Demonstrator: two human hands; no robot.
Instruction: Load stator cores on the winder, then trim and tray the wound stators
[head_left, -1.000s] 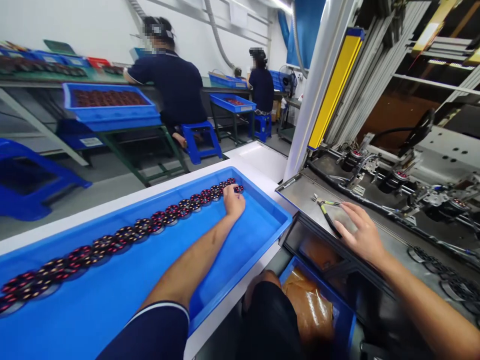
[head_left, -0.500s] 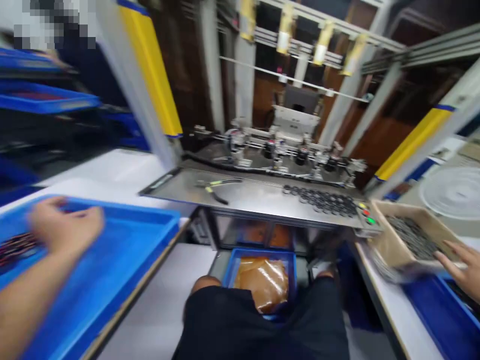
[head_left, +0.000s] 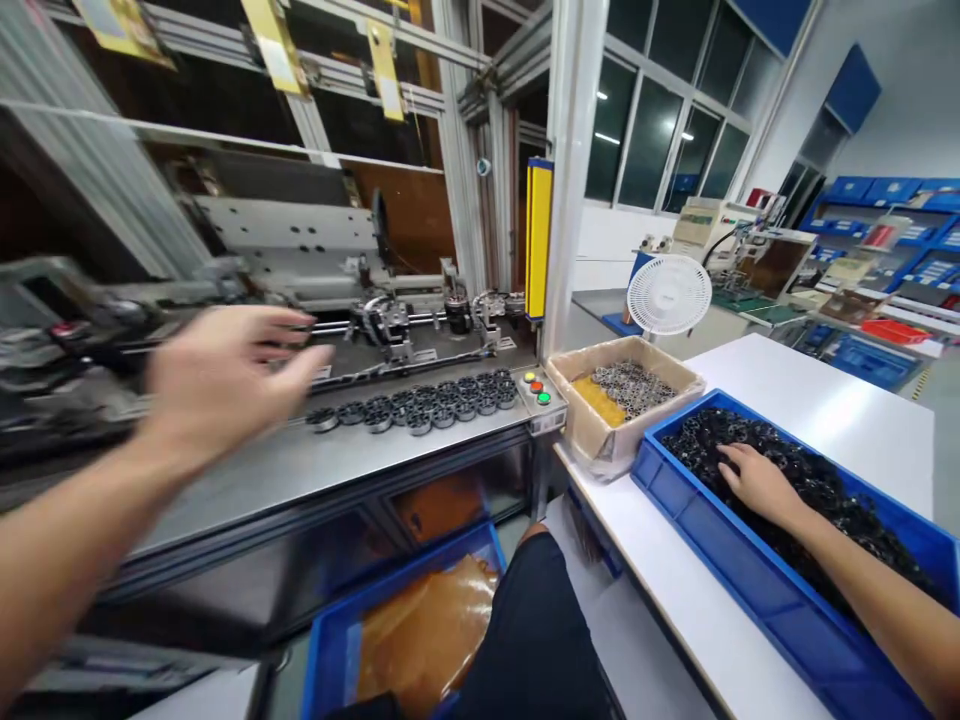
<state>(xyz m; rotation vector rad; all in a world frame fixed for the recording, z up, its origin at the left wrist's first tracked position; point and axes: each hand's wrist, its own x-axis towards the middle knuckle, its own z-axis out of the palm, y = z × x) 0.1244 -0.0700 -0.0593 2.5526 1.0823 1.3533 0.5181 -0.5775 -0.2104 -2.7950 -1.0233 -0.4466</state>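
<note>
My left hand [head_left: 232,375], blurred by motion, is over the front of the machine at left. Its thumb stands apart from its bent fingers, and I make out nothing held between them. Several black rings [head_left: 442,405] lie in rows on the metal ledge [head_left: 300,490] to its right. At the right, my right hand [head_left: 757,485] reaches into a long blue bin [head_left: 720,540] heaped with small black parts [head_left: 847,510]. Its fingers are apart, with the tips touching the heap.
Yellow, red and green buttons [head_left: 538,388] sit at the ledge's right end. Beside them stands a lined carton [head_left: 592,435] of small metal rings [head_left: 634,388]. A white fan [head_left: 669,295] is behind it. Below the ledge, a blue tray [head_left: 319,650] holds a brown plastic-wrapped bundle [head_left: 427,630].
The view has swung right. My left hand has left the blue tray at left and is now over the machine's ledge. My right hand has moved from beside the carton into the blue bin.
</note>
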